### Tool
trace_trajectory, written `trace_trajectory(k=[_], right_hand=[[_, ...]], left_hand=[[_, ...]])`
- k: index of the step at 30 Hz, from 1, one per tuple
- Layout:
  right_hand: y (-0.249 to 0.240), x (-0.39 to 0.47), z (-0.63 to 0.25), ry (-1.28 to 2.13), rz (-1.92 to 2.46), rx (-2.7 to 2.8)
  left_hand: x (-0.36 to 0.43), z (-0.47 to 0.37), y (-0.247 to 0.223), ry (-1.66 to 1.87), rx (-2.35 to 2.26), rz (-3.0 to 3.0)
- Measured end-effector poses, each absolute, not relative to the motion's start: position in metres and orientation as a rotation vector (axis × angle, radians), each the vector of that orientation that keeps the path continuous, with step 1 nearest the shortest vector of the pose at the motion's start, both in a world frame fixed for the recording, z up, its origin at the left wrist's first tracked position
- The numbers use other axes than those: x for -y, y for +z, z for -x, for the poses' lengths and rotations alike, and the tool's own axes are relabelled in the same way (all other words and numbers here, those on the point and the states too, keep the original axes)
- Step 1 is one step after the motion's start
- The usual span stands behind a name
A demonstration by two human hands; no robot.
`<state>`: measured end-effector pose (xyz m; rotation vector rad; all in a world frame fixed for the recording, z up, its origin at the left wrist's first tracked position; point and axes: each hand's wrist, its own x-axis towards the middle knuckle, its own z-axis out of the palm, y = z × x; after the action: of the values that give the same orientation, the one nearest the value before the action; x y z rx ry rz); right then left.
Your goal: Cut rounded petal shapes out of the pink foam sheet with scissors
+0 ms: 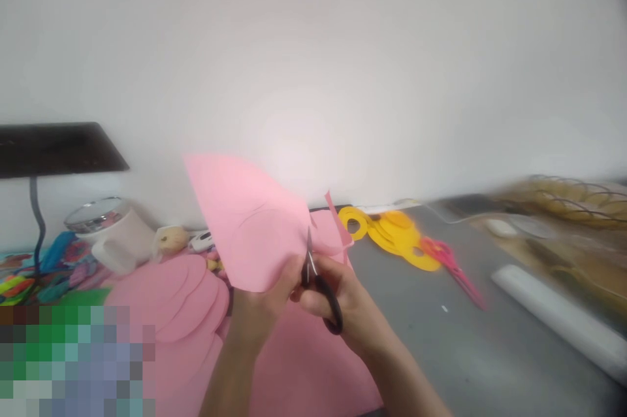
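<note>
Pink paper is pinched by the left hand. At its right edge, scissors, slanted up-left, are gripped by the inward-angled right hand.

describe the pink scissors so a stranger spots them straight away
On the grey table, look right of the yellow paper cutouts. The pink scissors lie between these and the long white bar, unlike the black-handled scissors in the right hand.
</note>
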<state>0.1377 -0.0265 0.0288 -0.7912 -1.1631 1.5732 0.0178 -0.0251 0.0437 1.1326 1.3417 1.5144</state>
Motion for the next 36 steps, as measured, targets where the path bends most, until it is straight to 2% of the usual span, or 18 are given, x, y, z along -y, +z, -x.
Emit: trace_trajectory(k=[19,36], right_hand=[[0.032,0.027,-0.136,1.588,0.782,1.088],[0.028,0.026,-0.135,1.565,0.771,1.118]], left_hand=[[0.021,-0.017,0.034,1.539,-1.416,-1.152],[0.018,-0.010,0.030,1.515,-1.292,-1.180]])
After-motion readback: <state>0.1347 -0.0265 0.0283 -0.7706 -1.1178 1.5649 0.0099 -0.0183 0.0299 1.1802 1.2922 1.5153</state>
